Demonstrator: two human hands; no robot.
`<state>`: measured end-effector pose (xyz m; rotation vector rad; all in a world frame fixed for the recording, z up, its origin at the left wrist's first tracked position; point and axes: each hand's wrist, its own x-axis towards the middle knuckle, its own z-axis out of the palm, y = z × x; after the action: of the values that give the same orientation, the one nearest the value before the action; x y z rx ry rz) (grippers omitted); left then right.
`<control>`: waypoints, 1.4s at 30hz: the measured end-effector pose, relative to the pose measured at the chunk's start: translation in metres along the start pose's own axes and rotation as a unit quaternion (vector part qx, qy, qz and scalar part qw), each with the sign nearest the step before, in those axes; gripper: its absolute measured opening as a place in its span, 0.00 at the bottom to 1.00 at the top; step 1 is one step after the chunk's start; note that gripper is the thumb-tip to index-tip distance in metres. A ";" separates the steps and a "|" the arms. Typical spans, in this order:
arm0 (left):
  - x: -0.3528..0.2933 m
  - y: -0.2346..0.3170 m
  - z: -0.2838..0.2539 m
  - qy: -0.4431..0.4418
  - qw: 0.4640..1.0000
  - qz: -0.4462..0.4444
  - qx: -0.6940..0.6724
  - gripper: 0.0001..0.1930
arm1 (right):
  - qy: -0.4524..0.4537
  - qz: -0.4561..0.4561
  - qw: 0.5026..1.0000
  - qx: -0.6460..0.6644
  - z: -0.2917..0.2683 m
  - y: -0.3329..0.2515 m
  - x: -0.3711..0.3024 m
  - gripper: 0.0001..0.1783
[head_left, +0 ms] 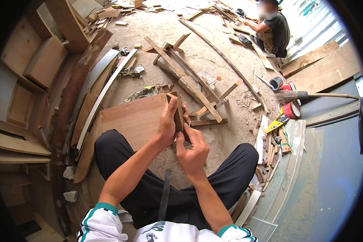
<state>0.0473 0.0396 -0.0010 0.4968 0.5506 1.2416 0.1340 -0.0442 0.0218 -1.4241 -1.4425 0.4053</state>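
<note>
A flat reddish-brown wooden panel (129, 123) lies in front of me, reaching over my left knee. Along its right edge stands a darker wooden strip (179, 113). My left hand (169, 125) is wrapped round this strip, thumb on the near side and fingertips showing past the far side. Close to the strip's lower end, my right hand (192, 151) is closed in a pinch, thumb and fingers against the wood. Whether something small sits between those fingers is hidden. Both hands are above my lap, between my bent knees.
Ahead stands a rough wooden frame (189, 78), with a long thin batten (226, 56) beyond. At right are a yellow-and-black handsaw (276, 122), red cans (290, 109) and a broom (292, 95). Cabinets (46, 60) line the left. A person (275, 32) squats far right.
</note>
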 end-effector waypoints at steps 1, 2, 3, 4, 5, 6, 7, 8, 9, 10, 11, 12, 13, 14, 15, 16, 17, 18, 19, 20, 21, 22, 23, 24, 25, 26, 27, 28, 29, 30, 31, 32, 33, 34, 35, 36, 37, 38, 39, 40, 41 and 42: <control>0.000 0.000 0.001 -0.001 1.000 0.004 0.000 0.21 | 0.000 0.003 1.000 0.006 -0.001 0.000 0.001 0.15; 0.000 0.000 0.001 -0.001 1.000 0.007 0.000 0.21 | 0.000 0.006 1.000 0.013 -0.002 0.000 0.002 0.15; 0.000 -0.001 0.002 -0.003 1.000 0.012 0.008 0.21 | -0.002 0.005 1.000 0.010 -0.002 0.001 0.002 0.15; 0.000 -0.002 0.002 -0.004 1.000 0.017 0.015 0.21 | -0.003 0.003 1.000 0.007 -0.003 0.002 0.002 0.15; 0.000 -0.003 0.002 -0.005 0.999 0.022 0.023 0.21 | -0.004 0.001 1.000 0.005 -0.003 0.003 0.002 0.15; -0.001 -0.004 0.003 0.002 0.999 0.023 0.036 0.23 | -0.004 0.002 1.000 0.003 -0.004 0.003 0.002 0.15; -0.001 -0.005 0.004 0.009 0.999 0.023 0.049 0.25 | -0.003 0.002 1.000 0.001 -0.005 0.003 0.002 0.16; -0.002 -0.006 0.005 0.016 0.998 0.024 0.061 0.26 | -0.003 0.002 1.000 -0.001 -0.005 0.003 0.003 0.16; -0.002 -0.006 0.005 0.016 0.997 0.027 0.067 0.26 | -0.007 0.004 1.000 0.001 -0.005 0.003 0.003 0.16; -0.002 -0.006 0.005 0.016 0.997 0.030 0.072 0.26 | -0.010 0.006 1.000 0.003 -0.005 0.003 0.003 0.16; -0.002 -0.007 0.004 0.017 0.996 0.032 0.077 0.26 | -0.013 0.007 1.000 0.004 -0.006 0.003 0.003 0.16; -0.001 -0.007 0.004 0.015 0.997 0.031 0.069 0.24 | -0.013 0.003 1.000 -0.001 -0.006 0.004 0.003 0.16; -0.001 -0.009 0.003 0.013 0.998 0.030 0.060 0.22 | -0.012 0.000 1.000 -0.007 -0.006 0.004 0.004 0.16; 0.000 -0.011 0.001 0.012 0.998 0.028 0.052 0.21 | -0.012 -0.004 1.000 -0.012 -0.006 0.004 0.004 0.16; 0.001 -0.013 -0.002 0.011 0.998 0.022 0.058 0.21 | -0.018 0.002 1.000 -0.010 -0.006 0.005 0.005 0.17; 0.002 -0.014 -0.004 0.011 0.998 0.017 0.064 0.21 | -0.023 0.008 1.000 -0.007 -0.006 0.004 0.005 0.18; 0.002 -0.015 -0.007 0.010 0.997 0.011 0.070 0.21 | -0.029 0.013 0.999 -0.005 -0.006 0.004 0.005 0.19; 0.003 -0.015 -0.006 0.027 0.997 0.011 0.074 0.22 | -0.037 0.012 0.999 -0.006 -0.006 0.004 0.006 0.18; 0.004 -0.014 -0.005 0.045 0.996 0.010 0.079 0.24 | -0.045 0.011 0.999 -0.007 -0.007 0.004 0.007 0.18; 0.005 -0.013 -0.005 0.062 0.995 0.010 0.083 0.25 | -0.053 0.010 0.999 -0.008 -0.007 0.004 0.009 0.18; 0.007 -0.010 -0.004 0.072 0.995 -0.023 0.067 0.25 | -0.068 -0.021 0.997 -0.014 -0.009 0.008 0.011 0.18; 0.007 -0.006 -0.003 0.081 0.994 -0.055 0.052 0.25 | -0.084 -0.051 0.995 -0.020 -0.011 0.017 0.013 0.18; 0.008 -0.003 -0.003 0.090 0.991 -0.088 0.036 0.25 | -0.100 -0.082 0.991 -0.026 -0.012 0.025 0.015 0.19; 0.008 -0.001 -0.003 0.096 0.989 -0.109 0.029 0.24 | -0.102 -0.106 0.988 -0.034 -0.013 0.032 0.017 0.18; 0.007 0.001 -0.003 0.101 0.986 -0.131 0.022 0.24 | -0.103 -0.131 0.985 -0.043 -0.015 0.039 0.019 0.18; 0.007 0.001 -0.003 0.106 0.982 -0.154 0.014 0.24 | -0.105 -0.156 0.981 -0.053 -0.015 0.044 0.021 0.18; 0.006 0.002 -0.002 0.111 0.982 -0.150 0.008 0.24 | -0.104 -0.164 0.980 -0.050 -0.015 0.046 0.022 0.18; 0.007 0.001 -0.001 0.116 0.982 -0.146 0.002 0.24 | -0.103 -0.172 0.979 -0.048 -0.014 0.048 0.022 0.17; 0.007 0.001 0.000 0.121 0.982 -0.142 -0.005 0.25 | -0.102 -0.180 0.977 -0.046 -0.013 0.049 0.023 0.17; 0.007 0.000 0.000 0.118 0.982 -0.146 -0.008 0.25 | -0.096 -0.175 0.979 -0.040 -0.013 0.051 0.022 0.17; 0.007 -0.001 -0.001 0.114 0.982 -0.150 -0.011 0.25 | -0.090 -0.170 0.981 -0.035 -0.013 0.052 0.021 0.16; 0.008 -0.003 -0.001 0.111 0.982 -0.155 -0.014 0.25 | -0.084 -0.165 0.982 -0.030 -0.013 0.053 0.021 0.16; 0.008 -0.005 -0.004 0.109 0.982 -0.154 -0.013 0.25 | -0.082 -0.155 0.984 -0.023 -0.012 0.052 0.020 0.15; 0.008 -0.006 -0.006 0.106 0.982 -0.153 -0.011 0.26 | -0.080 -0.145 0.986 -0.016 -0.011 0.051 0.020 0.15; 0.008 -0.006 -0.008 0.104 0.983 -0.152 -0.009 0.26 | -0.078 -0.136 0.988 -0.009 -0.010 0.050 0.020 0.14; 0.008 -0.007 -0.007 0.109 0.983 -0.149 -0.006 0.26 | -0.079 -0.130 0.988 -0.008 -0.010 0.051 0.019 0.13; 0.008 -0.007 -0.005 0.114 0.983 -0.146 -0.004 0.26 | -0.079 -0.123 0.989 -0.008 -0.010 0.052 0.019 0.13; 0.008 -0.008 -0.004 0.119 0.982 -0.143 -0.001 0.26 | -0.080 -0.117 0.990 -0.008 -0.009 0.052 0.019 0.12; 0.008 -0.008 -0.004 0.121 0.983 -0.141 -0.002 0.26 | -0.082 -0.113 0.990 -0.009 -0.009 0.051 0.019 0.12; 0.009 -0.008 -0.005 0.122 0.983 -0.139 -0.003 0.26 | -0.084 -0.109 0.991 -0.010 -0.009 0.049 0.020 0.12; 0.009 -0.008 -0.005 0.124 0.983 -0.137 -0.004 0.26 | -0.085 -0.104 0.991 -0.011 -0.009 0.048 0.021 0.11; 0.010 -0.009 -0.005 0.124 0.983 -0.138 -0.003 0.26 | -0.085 -0.104 0.991 -0.012 -0.009 0.048 0.021 0.11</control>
<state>0.0522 0.0469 -0.0117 0.2500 0.7991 1.0444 0.1722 -0.0182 -0.0047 -1.2659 -1.7203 0.3842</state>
